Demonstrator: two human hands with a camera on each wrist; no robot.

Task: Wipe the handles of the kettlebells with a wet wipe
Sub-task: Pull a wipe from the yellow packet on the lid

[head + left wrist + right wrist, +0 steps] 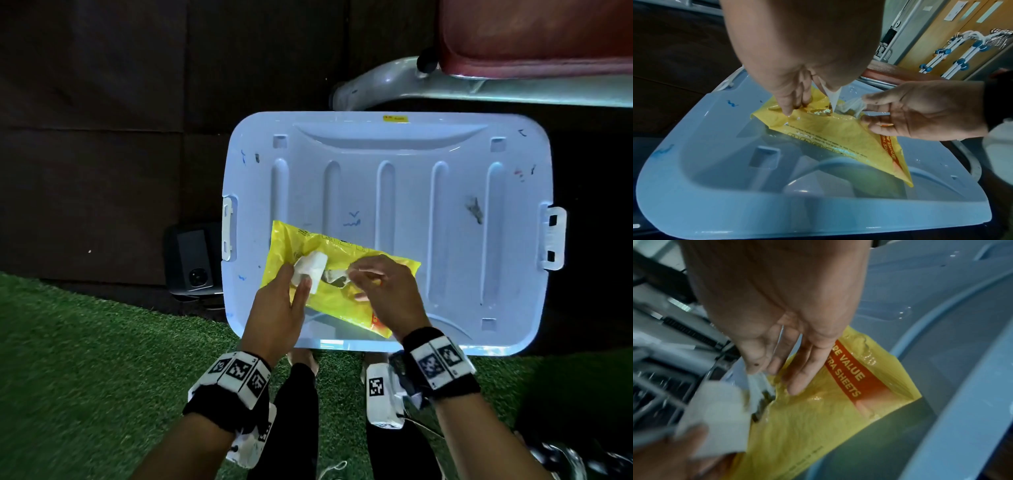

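A yellow wet-wipe pack (291, 240) (838, 138) (807, 426) lies on the pale blue lid (445, 240) of a storage bin. My left hand (298, 277) (809, 99) pinches the pack's white flap (313, 265) (833, 95) (715, 418) and lifts it, while its other fingers press on the pack. My right hand (352, 270) (864, 108) (764, 369) pinches a white wipe (851, 104) (756, 386) at the pack's opening; its other fingers rest straight on the pack. No kettlebell is in view.
A bench with a red pad (531, 34) and a grey frame (376, 82) stands just behind the bin. A dark device (195, 260) sits on the floor at the bin's left. Green turf (85, 359) lies under my legs, dark mats (102, 102) beyond.
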